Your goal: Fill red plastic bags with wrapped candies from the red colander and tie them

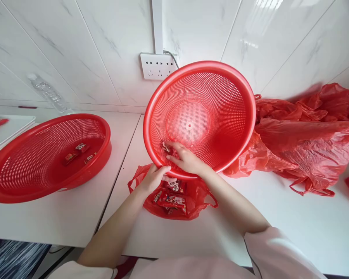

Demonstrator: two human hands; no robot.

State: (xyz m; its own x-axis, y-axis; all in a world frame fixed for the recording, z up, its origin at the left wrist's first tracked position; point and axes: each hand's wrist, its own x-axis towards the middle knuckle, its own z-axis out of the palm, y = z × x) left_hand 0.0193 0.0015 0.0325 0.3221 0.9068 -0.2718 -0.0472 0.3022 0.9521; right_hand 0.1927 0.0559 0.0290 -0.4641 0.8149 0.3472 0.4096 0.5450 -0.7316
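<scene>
A red plastic basket point(227, 100) with mesh walls is tilted toward me above the table. My left hand point(155, 177) grips its near rim, thumb over the edge. Inside the basket, my right hand point(184, 157) pinches a small wrapped snack packet point(165, 147) near the lower left wall. Apart from that packet, I see nothing else in this basket. Below the near rim lies an opened red plastic bag point(196, 209), partly hidden by the basket. Several snack packets point(173, 201) with red and white wrappers show in its mouth.
A second red basket point(100, 170) stands tilted at left with a few packets point(80, 147) inside. Behind it are a clear bottle point(49, 93) and a white tray point(11, 133). Filled red bags point(314, 143) crowd the right. A power socket point(157, 66) is on the wall.
</scene>
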